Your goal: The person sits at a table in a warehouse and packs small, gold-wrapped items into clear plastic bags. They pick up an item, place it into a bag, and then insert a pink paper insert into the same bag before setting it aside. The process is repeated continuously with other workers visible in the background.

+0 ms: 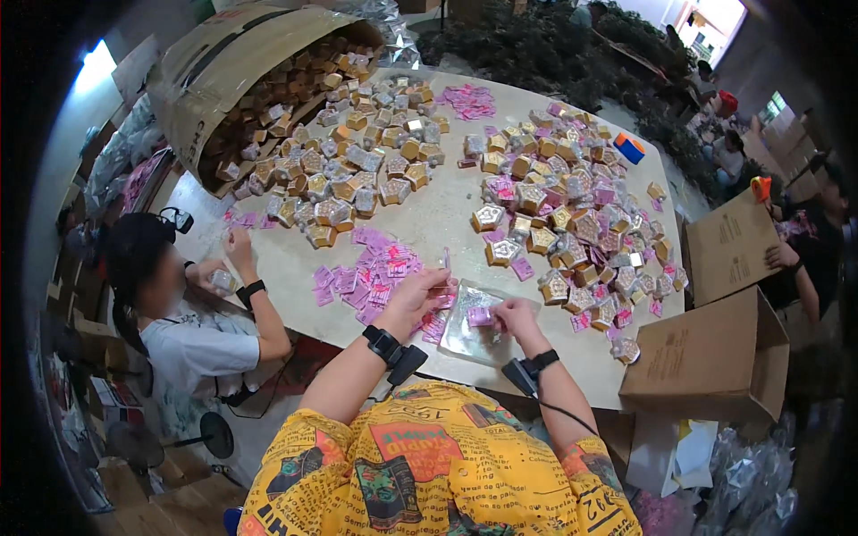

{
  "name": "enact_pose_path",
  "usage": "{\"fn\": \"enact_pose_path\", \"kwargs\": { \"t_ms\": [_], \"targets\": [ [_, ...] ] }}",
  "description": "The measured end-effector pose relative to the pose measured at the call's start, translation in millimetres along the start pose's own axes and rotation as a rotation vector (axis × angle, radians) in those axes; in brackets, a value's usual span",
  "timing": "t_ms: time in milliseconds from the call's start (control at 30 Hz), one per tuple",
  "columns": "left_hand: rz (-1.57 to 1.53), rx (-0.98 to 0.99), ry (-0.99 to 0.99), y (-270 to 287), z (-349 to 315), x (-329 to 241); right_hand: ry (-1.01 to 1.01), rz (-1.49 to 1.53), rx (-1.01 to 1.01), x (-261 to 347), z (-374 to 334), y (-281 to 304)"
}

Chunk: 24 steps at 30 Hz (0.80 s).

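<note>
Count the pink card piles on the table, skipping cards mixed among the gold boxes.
3: the largest pile beside the left hand, a far pile near the back edge, a small pile by the left co-worker's hands. More may be hidden behind gold boxes.

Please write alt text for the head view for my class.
A person's left hand and right hand work over a cream tabletop, the right touching a pink rectangular card above a translucent square sheet. Beyond lie piled pink cards and gold-sided pentagonal pieces; a white-shirted co-worker is at left.
</note>
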State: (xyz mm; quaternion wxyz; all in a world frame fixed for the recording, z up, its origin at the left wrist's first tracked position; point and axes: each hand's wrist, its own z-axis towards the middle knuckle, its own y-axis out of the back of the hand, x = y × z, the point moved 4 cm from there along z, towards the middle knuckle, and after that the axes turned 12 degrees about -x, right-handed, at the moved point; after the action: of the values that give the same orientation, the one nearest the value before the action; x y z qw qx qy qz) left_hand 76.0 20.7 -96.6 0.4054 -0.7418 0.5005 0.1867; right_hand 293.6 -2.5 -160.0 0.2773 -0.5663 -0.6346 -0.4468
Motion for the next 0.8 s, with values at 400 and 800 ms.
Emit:
{"fn": "enact_pose_path", "kwargs": {
  "t_ms": [400,800],
  "targets": [
    [-0.017,-0.044,0.12,-4,19,24,-0.034,0.371,0.061,29,-29,0],
    [-0.217,0.075,0.162,-24,12,30,0.341,0.513,-0.171,72,-54,-15]
  ]
}}
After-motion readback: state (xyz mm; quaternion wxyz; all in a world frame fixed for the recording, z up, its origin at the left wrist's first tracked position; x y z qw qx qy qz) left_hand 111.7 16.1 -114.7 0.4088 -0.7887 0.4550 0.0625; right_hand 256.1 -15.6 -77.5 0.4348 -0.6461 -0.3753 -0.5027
